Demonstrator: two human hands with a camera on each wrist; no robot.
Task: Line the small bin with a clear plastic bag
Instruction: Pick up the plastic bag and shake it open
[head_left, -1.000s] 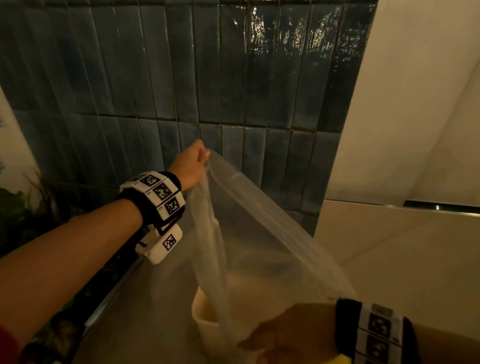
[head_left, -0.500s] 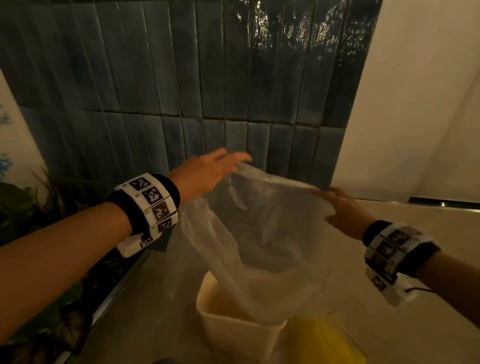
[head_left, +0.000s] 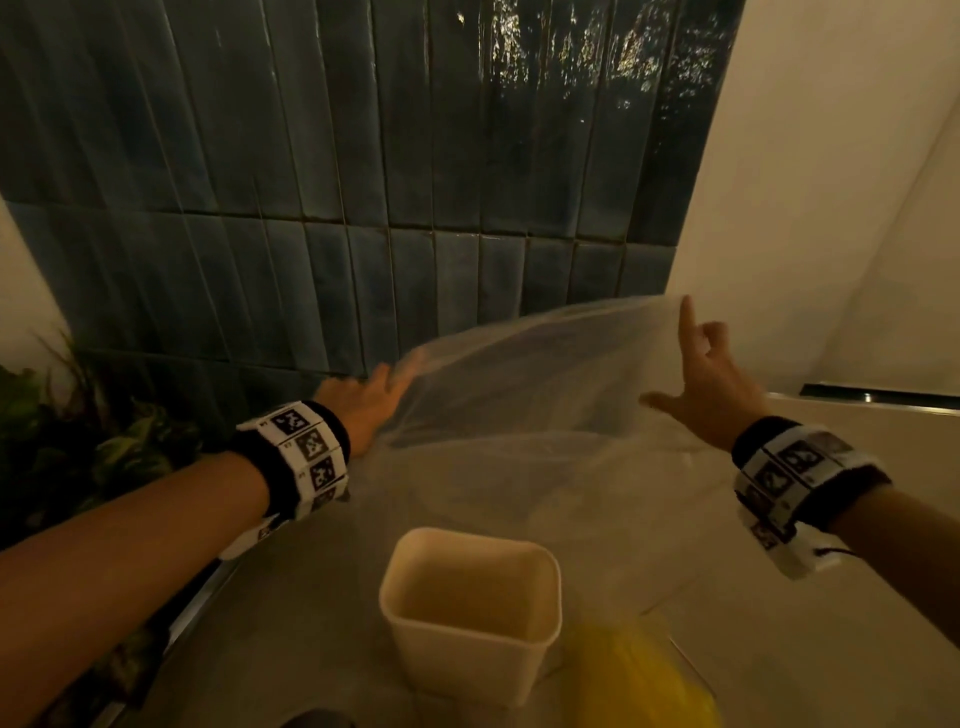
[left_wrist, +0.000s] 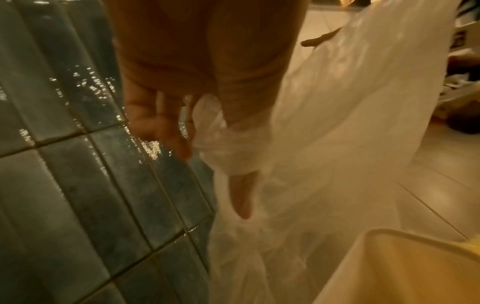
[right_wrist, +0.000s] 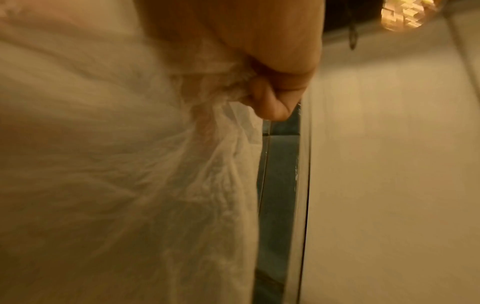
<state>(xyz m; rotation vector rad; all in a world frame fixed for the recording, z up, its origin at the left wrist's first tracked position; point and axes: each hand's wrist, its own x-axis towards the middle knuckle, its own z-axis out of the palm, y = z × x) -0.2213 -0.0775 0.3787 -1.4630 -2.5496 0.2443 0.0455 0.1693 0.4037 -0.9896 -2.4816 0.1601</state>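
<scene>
A small cream bin (head_left: 457, 660) stands on the floor below me with nothing in it; its rim (left_wrist: 389, 267) also shows in the left wrist view. The clear plastic bag (head_left: 530, 395) hangs stretched and billowing above and behind the bin, outside it. My left hand (head_left: 363, 402) pinches the bag's left edge, and the film (left_wrist: 337, 123) bunches between its fingers (left_wrist: 166, 115). My right hand (head_left: 701, 374) grips the right edge higher up, index finger pointing upward. In the right wrist view its curled fingers (right_wrist: 270, 102) clamp the gathered plastic (right_wrist: 130, 144).
A dark blue tiled wall (head_left: 363, 182) rises close behind the bag. Leafy plants (head_left: 78, 447) sit at the left. A yellow object (head_left: 639, 675) lies beside the bin on its right. A cream wall and ledge (head_left: 857, 260) close off the right side.
My right hand rose from low beside the bin to the bag's right edge. The hands spread apart, the bag's mouth opened wide, and the bag came up out of the bin.
</scene>
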